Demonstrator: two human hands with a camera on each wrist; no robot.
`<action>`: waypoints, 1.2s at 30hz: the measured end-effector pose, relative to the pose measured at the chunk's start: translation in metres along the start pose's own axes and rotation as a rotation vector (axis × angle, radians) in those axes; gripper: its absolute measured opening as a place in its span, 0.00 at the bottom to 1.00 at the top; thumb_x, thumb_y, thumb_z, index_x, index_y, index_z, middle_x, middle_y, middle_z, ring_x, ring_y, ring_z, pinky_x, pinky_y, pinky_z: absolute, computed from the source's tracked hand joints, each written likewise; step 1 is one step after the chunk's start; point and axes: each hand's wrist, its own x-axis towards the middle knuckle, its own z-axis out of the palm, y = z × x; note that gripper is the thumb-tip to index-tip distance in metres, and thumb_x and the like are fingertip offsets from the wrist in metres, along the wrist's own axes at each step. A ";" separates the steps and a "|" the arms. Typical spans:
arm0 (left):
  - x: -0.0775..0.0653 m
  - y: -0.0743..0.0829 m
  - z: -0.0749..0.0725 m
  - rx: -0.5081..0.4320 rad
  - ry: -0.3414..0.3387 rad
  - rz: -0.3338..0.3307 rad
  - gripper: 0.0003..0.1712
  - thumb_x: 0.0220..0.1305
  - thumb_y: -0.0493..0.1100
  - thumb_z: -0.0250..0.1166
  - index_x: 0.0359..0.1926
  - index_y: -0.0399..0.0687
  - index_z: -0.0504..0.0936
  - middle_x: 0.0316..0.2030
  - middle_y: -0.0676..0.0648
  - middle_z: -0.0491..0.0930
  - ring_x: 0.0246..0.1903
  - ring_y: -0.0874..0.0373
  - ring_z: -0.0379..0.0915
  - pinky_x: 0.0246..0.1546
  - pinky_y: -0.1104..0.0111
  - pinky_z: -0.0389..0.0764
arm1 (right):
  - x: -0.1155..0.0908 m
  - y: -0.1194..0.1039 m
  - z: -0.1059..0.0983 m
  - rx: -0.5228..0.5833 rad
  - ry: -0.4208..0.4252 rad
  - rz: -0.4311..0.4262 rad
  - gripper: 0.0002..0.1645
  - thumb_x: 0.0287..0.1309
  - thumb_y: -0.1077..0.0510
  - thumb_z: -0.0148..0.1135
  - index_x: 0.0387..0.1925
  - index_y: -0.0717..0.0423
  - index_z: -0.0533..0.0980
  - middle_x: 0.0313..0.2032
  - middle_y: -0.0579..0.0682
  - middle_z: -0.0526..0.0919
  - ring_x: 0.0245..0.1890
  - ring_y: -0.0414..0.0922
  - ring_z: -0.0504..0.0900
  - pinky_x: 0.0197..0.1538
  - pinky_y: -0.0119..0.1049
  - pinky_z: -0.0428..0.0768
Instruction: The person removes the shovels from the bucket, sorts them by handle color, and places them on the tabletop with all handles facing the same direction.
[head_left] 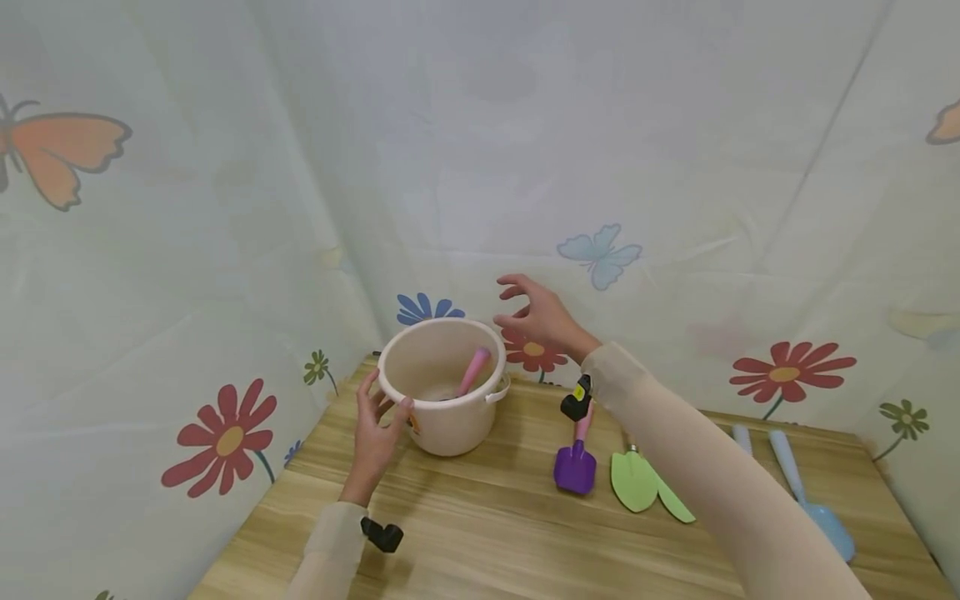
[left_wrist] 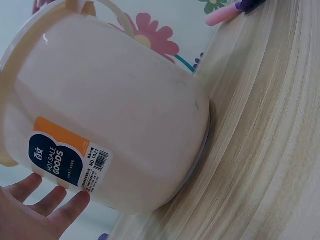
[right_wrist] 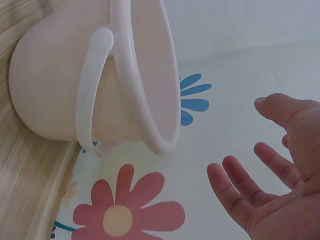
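Observation:
A cream plastic bucket [head_left: 454, 427] stands upright on the table, with a pink-handled tool [head_left: 474, 372] leaning inside; its lower end is hidden. My left hand [head_left: 377, 437] rests against the bucket's near left side. In the left wrist view its fingertips [left_wrist: 75, 202] touch the outer wall beside an orange and navy label [left_wrist: 65, 155]. Up at the bucket's right, my right hand [head_left: 542, 317] hangs in the air with fingers spread and loosely bent, holding nothing. The right wrist view shows it apart from the rim and the white bucket handle [right_wrist: 87, 100].
Right of the bucket lie a purple shovel [head_left: 575, 469], a light green trowel [head_left: 633, 482], a narrow green tool [head_left: 675, 502] and a blue scoop [head_left: 828, 529]. My right forearm covers part of them. A flowered curtain [head_left: 480, 167] hangs behind the wooden table [head_left: 465, 533].

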 end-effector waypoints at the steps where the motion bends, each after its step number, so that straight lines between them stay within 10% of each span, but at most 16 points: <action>1: 0.000 0.000 0.001 0.001 0.000 -0.001 0.46 0.71 0.49 0.68 0.80 0.66 0.51 0.74 0.35 0.63 0.68 0.39 0.67 0.57 0.40 0.76 | 0.001 -0.001 0.002 0.008 -0.002 0.005 0.42 0.63 0.53 0.72 0.74 0.50 0.64 0.63 0.59 0.77 0.48 0.57 0.86 0.53 0.49 0.84; 17: -0.004 0.030 0.003 -0.003 -0.037 -0.023 0.48 0.71 0.44 0.67 0.81 0.48 0.48 0.73 0.27 0.61 0.68 0.32 0.64 0.57 0.40 0.75 | 0.006 -0.002 0.020 0.030 -0.011 0.054 0.41 0.63 0.54 0.72 0.73 0.51 0.65 0.62 0.59 0.78 0.50 0.56 0.86 0.50 0.48 0.86; 27: -0.006 0.039 -0.002 -0.008 -0.028 -0.043 0.47 0.72 0.45 0.66 0.81 0.47 0.48 0.73 0.29 0.61 0.69 0.36 0.65 0.52 0.60 0.81 | 0.025 -0.022 0.027 0.061 -0.054 0.121 0.39 0.64 0.53 0.71 0.72 0.50 0.66 0.60 0.58 0.80 0.45 0.54 0.85 0.42 0.46 0.88; 36: -0.003 0.020 0.003 -0.019 -0.013 -0.012 0.47 0.71 0.45 0.67 0.81 0.55 0.50 0.73 0.30 0.62 0.68 0.34 0.65 0.57 0.40 0.76 | 0.031 -0.029 0.049 0.117 -0.175 0.234 0.41 0.64 0.57 0.72 0.74 0.51 0.64 0.65 0.63 0.75 0.48 0.58 0.84 0.45 0.53 0.87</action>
